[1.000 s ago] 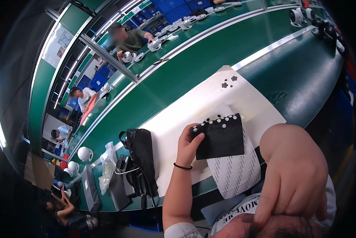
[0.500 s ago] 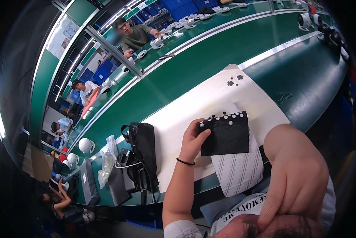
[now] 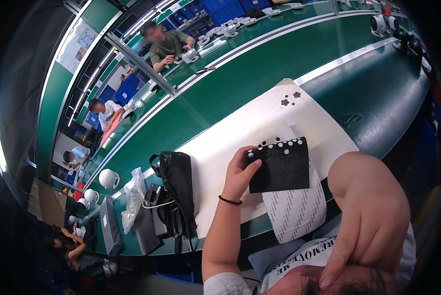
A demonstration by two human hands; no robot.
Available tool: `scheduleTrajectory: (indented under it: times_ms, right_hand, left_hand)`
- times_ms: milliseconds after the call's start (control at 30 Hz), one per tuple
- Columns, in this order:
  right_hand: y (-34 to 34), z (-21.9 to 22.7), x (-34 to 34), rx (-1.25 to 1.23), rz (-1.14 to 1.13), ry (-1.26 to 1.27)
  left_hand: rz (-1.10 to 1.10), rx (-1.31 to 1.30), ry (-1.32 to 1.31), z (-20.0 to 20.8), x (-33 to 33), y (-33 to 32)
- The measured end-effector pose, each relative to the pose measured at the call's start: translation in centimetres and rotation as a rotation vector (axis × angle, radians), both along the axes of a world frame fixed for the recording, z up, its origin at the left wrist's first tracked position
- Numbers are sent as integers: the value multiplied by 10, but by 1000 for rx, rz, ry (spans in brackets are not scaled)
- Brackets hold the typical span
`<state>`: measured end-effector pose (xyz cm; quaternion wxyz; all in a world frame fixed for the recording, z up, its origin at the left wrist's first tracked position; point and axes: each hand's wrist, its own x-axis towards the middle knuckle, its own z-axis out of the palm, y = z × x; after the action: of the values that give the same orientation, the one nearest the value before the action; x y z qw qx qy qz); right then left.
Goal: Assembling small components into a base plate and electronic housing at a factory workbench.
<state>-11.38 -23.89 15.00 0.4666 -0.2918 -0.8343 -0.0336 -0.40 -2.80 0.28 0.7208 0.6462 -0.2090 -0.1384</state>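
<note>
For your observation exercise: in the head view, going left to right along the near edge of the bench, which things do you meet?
White dome-shaped casing → crumpled clear plastic bag → black bag → left hand → black sheet dotted with holes → right hand.

We see the left hand [image 3: 240, 173] holding a matt black, finely textured foam-like sheet [image 3: 281, 166] over a glossy white backing strip printed with grey rows [image 3: 295, 211]. Beneath lies a smooth matt white paper-like mat [image 3: 240, 132] on a green, faintly sheened belt surface [image 3: 259, 69]. Beside it sits a black woven-fabric bag [image 3: 177, 182].
</note>
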Motion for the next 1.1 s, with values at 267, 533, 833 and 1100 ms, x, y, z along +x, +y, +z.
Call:
scheduleTrajectory:
  times_ms: [267,533,833,1100]
  right_hand:
    - [3,-4,1,47,-18,10]
    - [0,-6,1,36,-30,30]
    - [1,-6,4,125,-75,-22]
    - [2,-9,5,77,-39,31]
  left_hand:
    - [0,7,-1,1,-1,2]
    - [7,15,-3,2,-2,3]
    - [22,21,-2,2,-2,6]
    - [24,21,2,0,0,6]
